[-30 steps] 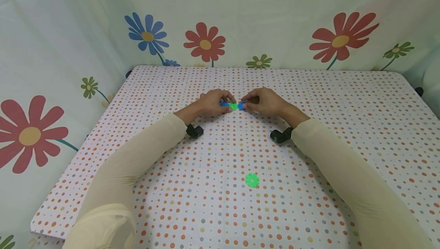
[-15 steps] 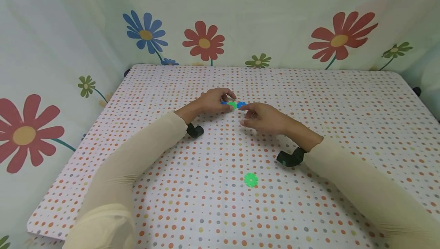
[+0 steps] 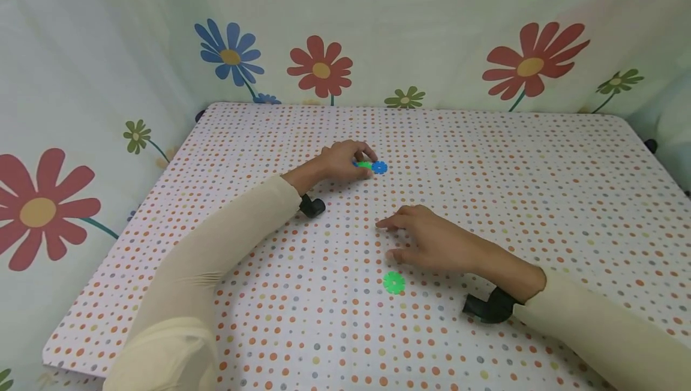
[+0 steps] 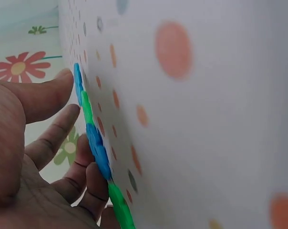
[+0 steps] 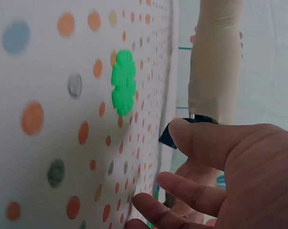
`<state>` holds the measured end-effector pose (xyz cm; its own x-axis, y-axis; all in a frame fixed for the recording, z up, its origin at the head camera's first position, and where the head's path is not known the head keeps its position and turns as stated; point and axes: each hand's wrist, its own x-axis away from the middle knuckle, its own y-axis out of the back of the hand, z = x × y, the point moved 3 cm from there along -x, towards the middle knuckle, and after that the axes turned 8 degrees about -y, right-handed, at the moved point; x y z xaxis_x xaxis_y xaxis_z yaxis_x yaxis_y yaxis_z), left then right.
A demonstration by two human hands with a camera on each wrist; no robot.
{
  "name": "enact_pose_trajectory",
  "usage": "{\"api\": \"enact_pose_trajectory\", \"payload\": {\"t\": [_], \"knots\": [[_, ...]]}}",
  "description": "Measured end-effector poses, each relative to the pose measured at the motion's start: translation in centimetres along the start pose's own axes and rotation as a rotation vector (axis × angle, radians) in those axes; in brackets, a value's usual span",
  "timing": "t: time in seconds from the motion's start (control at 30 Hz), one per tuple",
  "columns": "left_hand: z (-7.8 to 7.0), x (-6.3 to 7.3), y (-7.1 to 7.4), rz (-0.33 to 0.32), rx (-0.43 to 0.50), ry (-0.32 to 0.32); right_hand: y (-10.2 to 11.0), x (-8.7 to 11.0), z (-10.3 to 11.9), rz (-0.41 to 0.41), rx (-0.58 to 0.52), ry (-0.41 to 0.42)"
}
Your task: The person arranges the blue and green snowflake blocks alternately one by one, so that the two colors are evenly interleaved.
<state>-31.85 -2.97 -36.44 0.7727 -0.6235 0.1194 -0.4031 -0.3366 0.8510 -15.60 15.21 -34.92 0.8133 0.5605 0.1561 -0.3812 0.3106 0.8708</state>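
Toothed plastic discs, blue and green, are joined edge to edge in a chain (image 4: 97, 150) that lies flat along the table. My left hand (image 3: 344, 160) holds this chain, its curled fingers along it and the thumb near the far blue disc (image 3: 379, 167). In the head view the hand covers much of the chain. A loose green disc (image 3: 394, 283) lies nearer the front. Just behind and to the right of that disc is my right hand (image 3: 439, 241), thumb and fingers spread with nothing between them. The right wrist view shows the green disc (image 5: 124, 82) beyond the thumb.
The table (image 3: 302, 319) has a white cover with coloured dots. A light curtain (image 3: 432, 31) printed with flowers hangs behind it and along the left side. Black wrist cameras stick out under the left wrist (image 3: 313, 206) and right wrist (image 3: 490, 306).
My right hand has let go of the blue disc at the chain's end and moved back towards the front, near the loose green disc. The left hand has stayed at the chain, shifting slightly right.
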Motion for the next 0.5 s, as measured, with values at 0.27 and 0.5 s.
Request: {"api": "enact_pose_trajectory", "payload": {"t": [0.27,0.5], "knots": [[-0.4,-0.5,-0.2,0.007,-0.037,0.054,-0.6,2.4,0.2,0.053,0.019,-0.018],[-0.6,-0.6,-0.3,-0.005,-0.046,0.066,-1.4,3.1,-0.1,-0.022,0.046,0.051]]}}
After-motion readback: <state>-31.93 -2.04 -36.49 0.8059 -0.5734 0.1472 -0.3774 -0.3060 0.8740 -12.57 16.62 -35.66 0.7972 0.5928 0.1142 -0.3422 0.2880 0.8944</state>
